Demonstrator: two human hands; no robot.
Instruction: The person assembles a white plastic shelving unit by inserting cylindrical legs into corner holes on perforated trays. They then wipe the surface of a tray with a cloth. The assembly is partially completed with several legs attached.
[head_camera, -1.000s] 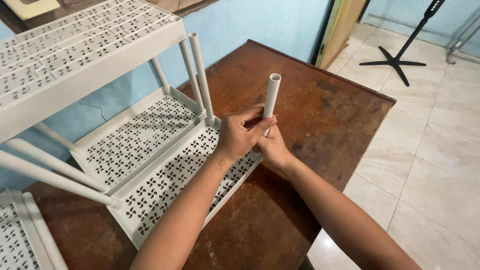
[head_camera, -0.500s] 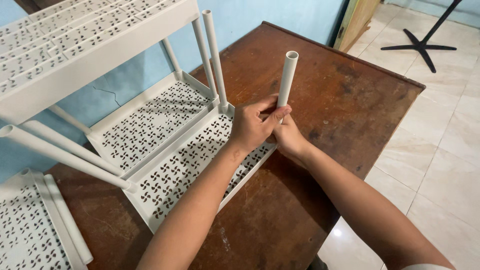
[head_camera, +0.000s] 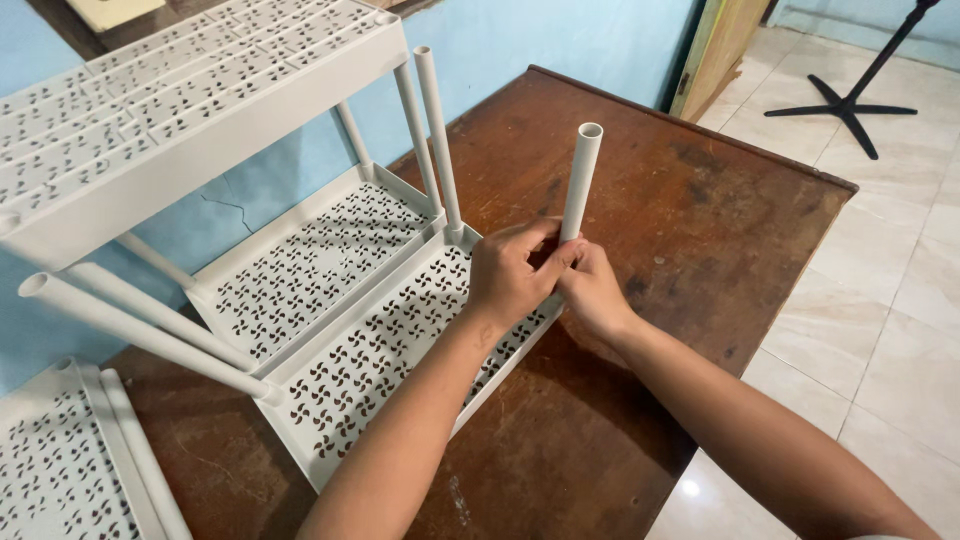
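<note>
A: While both hands meet at the near corner of the perforated shelf panel, the white tube stands upright between them, its open end up. Which step does that look like?

B: Seating the tube into the panel's corner socket, by the look of it. The left hand has its fingers curled closed around the tube's base, and the right hand pinches the same base from the other side.

A: Where does the panel lie?

B: Flat on the brown wooden table, with two other tubes already standing in corners and another shelf propped beside it.

A: What does the next move call for?

B: Probably a straight downward press, keeping the tube vertical so it does not jam. Whether its foot is already in the socket is hidden by the fingers.
</note>
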